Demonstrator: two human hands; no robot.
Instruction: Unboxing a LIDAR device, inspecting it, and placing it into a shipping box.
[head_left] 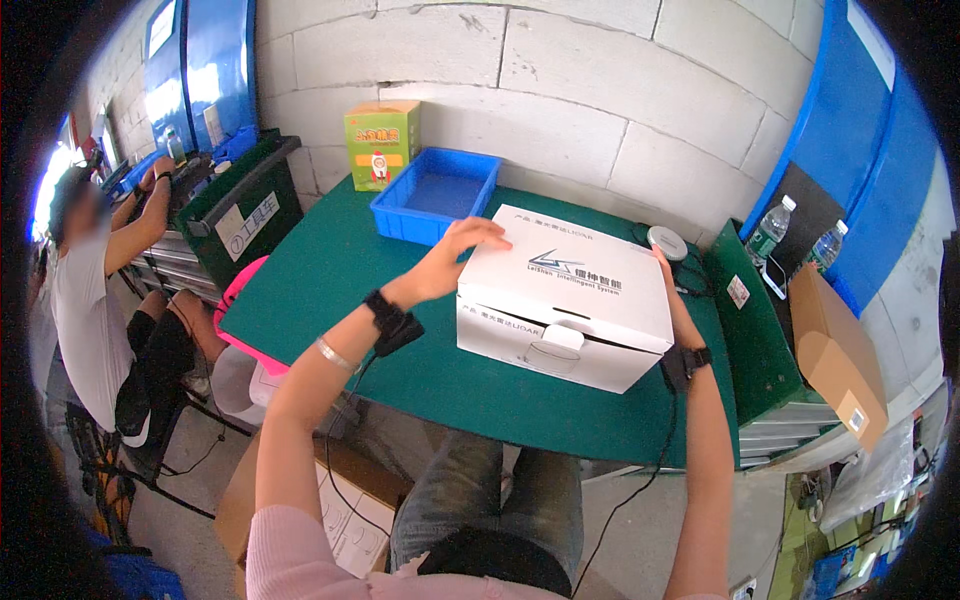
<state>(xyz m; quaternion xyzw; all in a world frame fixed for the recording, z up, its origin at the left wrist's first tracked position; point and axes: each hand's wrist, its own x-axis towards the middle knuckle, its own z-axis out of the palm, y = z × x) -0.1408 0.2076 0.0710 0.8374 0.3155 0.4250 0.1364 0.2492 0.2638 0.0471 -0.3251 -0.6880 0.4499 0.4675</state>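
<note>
A white cardboard box (560, 285) stands on the green tabletop in front of me. Its lid lies nearly closed, with a tab (563, 337) sticking out at the front and a thin gap along the front edge. My left hand (462, 255) holds the box at its left top edge, fingers reaching onto the lid. On the opposite side, my right hand (678, 305) grips the right wall; part of its fingers is hidden behind the box. Both wrists wear black bands with cables.
Behind the box are an empty blue bin (436, 197) and a green-yellow carton (382, 146) by the wall. A round white device (668, 243) with cables sits at the back right. Bottles (771, 228) and an open brown carton (838, 350) stand right. A person (95, 290) sits at left.
</note>
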